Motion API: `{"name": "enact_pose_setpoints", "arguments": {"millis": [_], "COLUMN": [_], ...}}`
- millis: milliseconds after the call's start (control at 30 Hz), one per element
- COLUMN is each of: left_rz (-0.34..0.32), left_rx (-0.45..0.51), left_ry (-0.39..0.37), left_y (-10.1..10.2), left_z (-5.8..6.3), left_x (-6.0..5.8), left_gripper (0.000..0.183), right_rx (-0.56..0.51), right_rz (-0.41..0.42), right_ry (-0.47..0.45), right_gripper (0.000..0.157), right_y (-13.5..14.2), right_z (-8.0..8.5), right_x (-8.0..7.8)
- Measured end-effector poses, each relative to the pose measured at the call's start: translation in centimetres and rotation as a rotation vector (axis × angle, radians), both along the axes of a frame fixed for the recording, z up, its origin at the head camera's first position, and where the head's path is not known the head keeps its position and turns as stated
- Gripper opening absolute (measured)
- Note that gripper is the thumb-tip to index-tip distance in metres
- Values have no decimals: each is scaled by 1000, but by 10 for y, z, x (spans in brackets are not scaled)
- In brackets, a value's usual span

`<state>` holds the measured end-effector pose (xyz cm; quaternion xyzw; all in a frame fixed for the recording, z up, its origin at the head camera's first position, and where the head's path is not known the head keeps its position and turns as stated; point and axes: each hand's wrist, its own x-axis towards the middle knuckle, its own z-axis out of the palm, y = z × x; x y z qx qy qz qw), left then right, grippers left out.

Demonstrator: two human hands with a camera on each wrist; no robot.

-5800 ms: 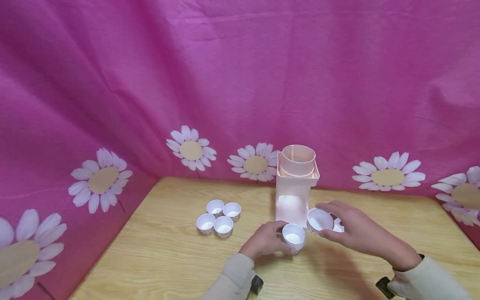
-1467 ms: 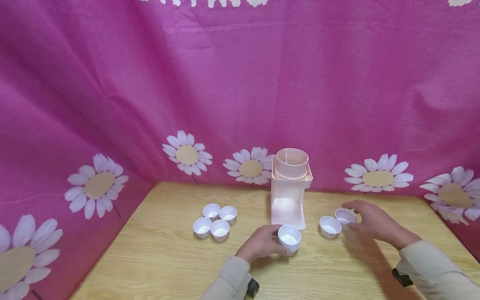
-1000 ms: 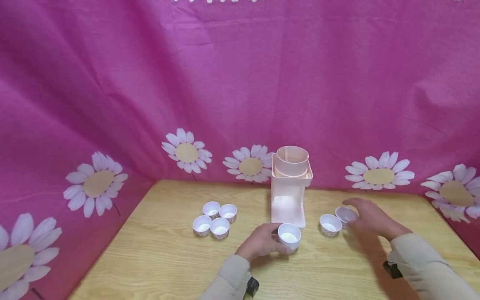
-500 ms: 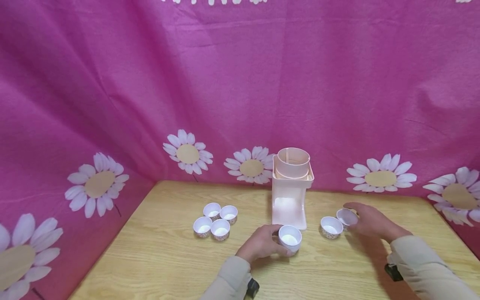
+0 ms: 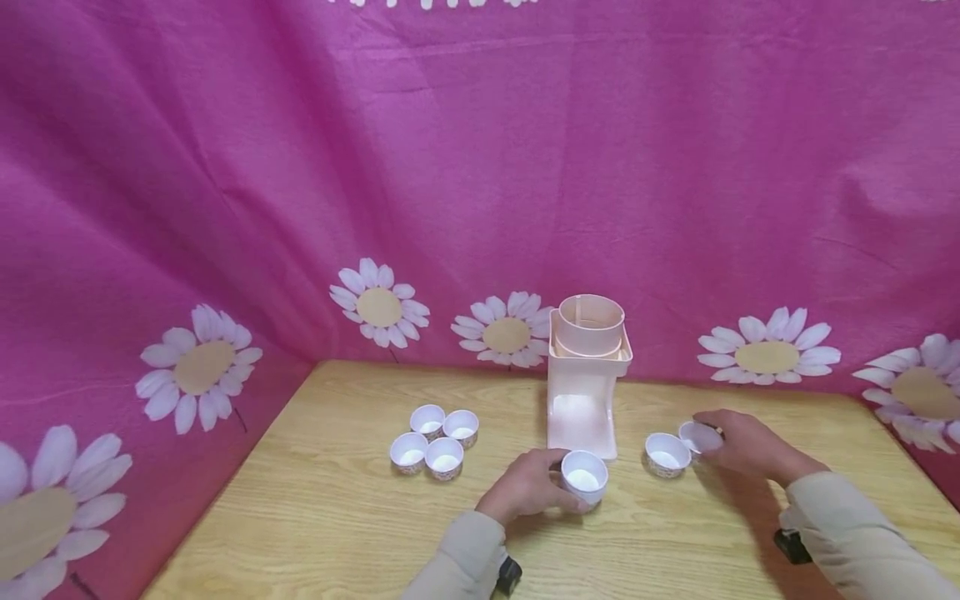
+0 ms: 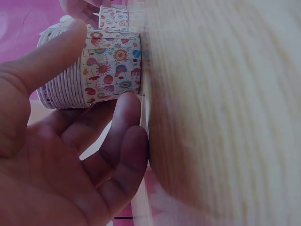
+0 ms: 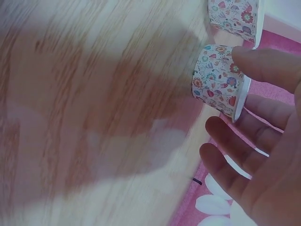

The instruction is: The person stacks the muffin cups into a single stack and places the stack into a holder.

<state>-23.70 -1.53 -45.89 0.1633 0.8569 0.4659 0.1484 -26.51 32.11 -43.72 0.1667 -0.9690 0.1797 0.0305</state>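
My left hand grips a nested stack of paper baking cups on the table. In the left wrist view the stack shows a flowered outside and many layered white rims, with the thumb along one side and fingertips against the other. Off to the right, my right hand pinches a single baking cup between thumb and fingers. The right wrist view shows this cup upright on the table, its thumb at the rim. Another single cup stands beside it, to its left.
A pale pink plastic dispenser with a round open top stands behind the stack. Several more baking cups sit grouped at the left of the wooden table. A magenta cloth with daisies hangs behind.
Since the oldest frame, my right hand has moved right with its cup, away from the stack; two cups now stand side by side there. Over the last second both hands have barely moved.
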Motion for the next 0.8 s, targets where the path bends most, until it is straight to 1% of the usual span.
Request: {"name": "enact_pose_setpoints", "arguments": {"millis": [133, 300, 433, 500, 667, 800], "left_rz": [3, 17, 16, 15, 17, 11], "left_rx": [-14, -13, -5, -7, -18, -25], "left_ry": [1, -14, -16, -17, -14, 0], "left_y": [1, 1, 2, 2, 2, 2], "left_z": [-1, 0, 2, 2, 1, 1], "left_x": [1, 1, 0, 0, 0, 0], "left_gripper": [54, 55, 55, 54, 56, 57], "right_rx": [8, 18, 24, 23, 10, -2], "right_rz": [3, -3, -7, -10, -17, -9], "right_ry": [-18, -2, 5, 12, 38, 51], "right_gripper": [56, 54, 55, 53, 49, 51], "right_y": [1, 3, 7, 8, 8, 5], "right_z": [1, 0, 1, 2, 5, 9], "right_x": [1, 0, 1, 2, 4, 5]}}
